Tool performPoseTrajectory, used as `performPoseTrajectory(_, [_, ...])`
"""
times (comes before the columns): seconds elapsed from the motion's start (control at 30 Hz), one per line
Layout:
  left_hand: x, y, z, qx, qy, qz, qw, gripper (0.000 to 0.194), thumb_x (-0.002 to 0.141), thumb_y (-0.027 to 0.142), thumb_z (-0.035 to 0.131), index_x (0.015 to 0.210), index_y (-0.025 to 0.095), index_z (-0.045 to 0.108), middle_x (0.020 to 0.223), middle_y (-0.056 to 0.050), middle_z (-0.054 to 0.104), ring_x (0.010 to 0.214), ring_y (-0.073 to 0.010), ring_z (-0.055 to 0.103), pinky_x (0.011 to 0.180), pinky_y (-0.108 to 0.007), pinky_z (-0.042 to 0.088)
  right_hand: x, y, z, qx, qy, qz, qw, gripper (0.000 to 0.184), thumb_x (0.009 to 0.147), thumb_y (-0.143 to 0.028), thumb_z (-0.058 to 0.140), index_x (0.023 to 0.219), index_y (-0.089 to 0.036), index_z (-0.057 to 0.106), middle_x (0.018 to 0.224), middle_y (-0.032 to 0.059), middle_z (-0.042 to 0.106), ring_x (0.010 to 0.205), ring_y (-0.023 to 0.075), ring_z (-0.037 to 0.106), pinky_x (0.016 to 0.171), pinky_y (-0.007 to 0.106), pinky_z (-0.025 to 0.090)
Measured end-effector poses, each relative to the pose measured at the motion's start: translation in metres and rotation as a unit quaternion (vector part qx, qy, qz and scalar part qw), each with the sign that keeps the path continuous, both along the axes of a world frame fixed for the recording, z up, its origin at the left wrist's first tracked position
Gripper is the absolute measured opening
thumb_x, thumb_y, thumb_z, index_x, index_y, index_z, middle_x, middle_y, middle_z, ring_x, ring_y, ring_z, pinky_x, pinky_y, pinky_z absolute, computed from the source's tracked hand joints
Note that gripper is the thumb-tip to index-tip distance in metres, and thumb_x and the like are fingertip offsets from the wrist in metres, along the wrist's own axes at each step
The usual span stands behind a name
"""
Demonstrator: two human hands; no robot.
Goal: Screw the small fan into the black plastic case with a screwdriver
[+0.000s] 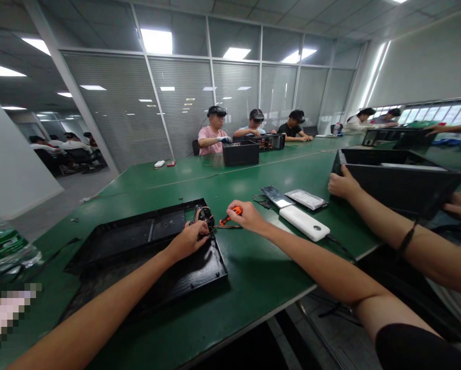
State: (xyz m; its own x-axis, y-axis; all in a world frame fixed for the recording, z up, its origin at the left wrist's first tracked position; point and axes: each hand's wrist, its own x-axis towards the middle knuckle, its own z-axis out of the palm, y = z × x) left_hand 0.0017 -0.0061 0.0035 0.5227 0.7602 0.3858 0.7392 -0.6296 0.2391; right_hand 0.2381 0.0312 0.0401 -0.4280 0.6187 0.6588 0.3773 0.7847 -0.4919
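My right hand is wrapped round an orange-and-black screwdriver, whose tip points left toward my left hand. My left hand is closed at the right end of a black computer case panel, fingers pinched by a bundle of thin coloured wires. What those fingers hold is too small to make out. A second black panel part with a raised rim lies behind, its right end next to the wires. Dark cables run over the green table just below the screwdriver.
Right of my hands lie a white power bank, a dark phone-like slab and a silver hard drive. At right, a co-worker's hands grip a black case. A water bottle stands left. Several people work across the green table.
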Motion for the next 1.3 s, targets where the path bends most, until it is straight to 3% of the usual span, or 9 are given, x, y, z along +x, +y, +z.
performPoseTrajectory(0.33, [0.003, -0.004, 0.005, -0.004, 0.001, -0.004, 1.0, 0.015, 0.08, 0.023, 0.047, 0.095, 0.02, 0.049, 0.089, -0.002, 0.063, 0.088, -0.0172, 0.058, 0.093, -0.039, 0.032, -0.001, -0.007, 0.008, 0.029, -0.057, -0.036, 0.997, 0.026, 0.083, -0.036, 0.043, 0.078, -0.015, 0.058, 0.066, 0.0003, 0.059, 0.056, 0.0088, 0.049, 0.056, 0.019, 0.032])
performPoseTrajectory(0.5, [0.002, -0.005, 0.003, -0.006, -0.004, -0.007, 1.0, 0.016, 0.08, 0.021, 0.048, 0.096, 0.019, 0.047, 0.091, -0.003, 0.062, 0.089, -0.018, 0.057, 0.093, -0.041, 0.032, -0.019, -0.028, 0.042, 0.087, -0.222, -0.142, 0.961, 0.043, 0.089, -0.045, 0.028, 0.078, -0.016, 0.058, 0.07, 0.007, 0.064, 0.065, 0.0155, 0.056, 0.058, 0.023, 0.03])
performPoseTrajectory(0.7, [0.004, -0.006, -0.001, 0.012, 0.012, 0.024, 1.0, 0.021, 0.079, 0.022, 0.048, 0.099, 0.018, 0.046, 0.089, -0.004, 0.058, 0.086, -0.0195, 0.055, 0.09, -0.042, 0.034, -0.058, -0.042, 0.081, 0.111, -0.336, -0.175, 0.919, 0.042, 0.092, -0.044, 0.019, 0.105, -0.016, 0.047, 0.086, 0.0115, 0.065, 0.08, 0.0213, 0.059, 0.065, 0.025, 0.034])
performPoseTrajectory(0.83, [0.005, -0.006, -0.001, 0.028, 0.01, 0.004, 1.0, 0.034, 0.08, 0.022, 0.046, 0.113, 0.016, 0.04, 0.092, -0.006, 0.055, 0.089, -0.0204, 0.052, 0.087, -0.04, 0.036, -0.057, -0.041, 0.085, 0.115, -0.347, -0.199, 0.909, 0.047, 0.089, -0.051, 0.022, 0.096, -0.014, 0.049, 0.085, 0.0144, 0.064, 0.08, 0.025, 0.06, 0.065, 0.029, 0.035])
performPoseTrajectory(1.0, [0.005, -0.006, 0.0, 0.03, 0.019, -0.017, 0.999, 0.032, 0.082, 0.02, 0.043, 0.114, 0.015, 0.039, 0.092, -0.007, 0.054, 0.088, -0.0203, 0.05, 0.084, -0.037, 0.038, -0.041, -0.038, 0.085, 0.116, -0.397, -0.097, 0.905, 0.033, 0.089, -0.042, 0.029, 0.104, -0.016, 0.043, 0.089, 0.0108, 0.064, 0.078, 0.0232, 0.06, 0.063, 0.028, 0.036])
performPoseTrajectory(1.13, [0.004, -0.007, 0.0, 0.012, 0.018, -0.024, 0.999, 0.036, 0.083, 0.019, 0.042, 0.118, 0.017, 0.038, 0.097, -0.008, 0.056, 0.092, -0.0209, 0.051, 0.09, -0.041, 0.033, -0.039, -0.039, 0.086, 0.123, -0.397, -0.131, 0.9, 0.038, 0.089, -0.047, 0.027, 0.103, -0.016, 0.046, 0.091, 0.012, 0.064, 0.083, 0.0248, 0.06, 0.067, 0.029, 0.038])
performPoseTrajectory(1.3, [0.003, -0.006, -0.003, 0.002, -0.001, 0.009, 1.0, 0.046, 0.081, 0.019, 0.046, 0.125, 0.019, 0.032, 0.098, -0.005, 0.06, 0.097, -0.0212, 0.053, 0.096, -0.048, 0.025, -0.04, -0.039, 0.087, 0.126, -0.399, -0.114, 0.901, 0.037, 0.089, -0.043, 0.029, 0.103, -0.017, 0.051, 0.092, 0.0111, 0.065, 0.082, 0.0234, 0.06, 0.066, 0.029, 0.038])
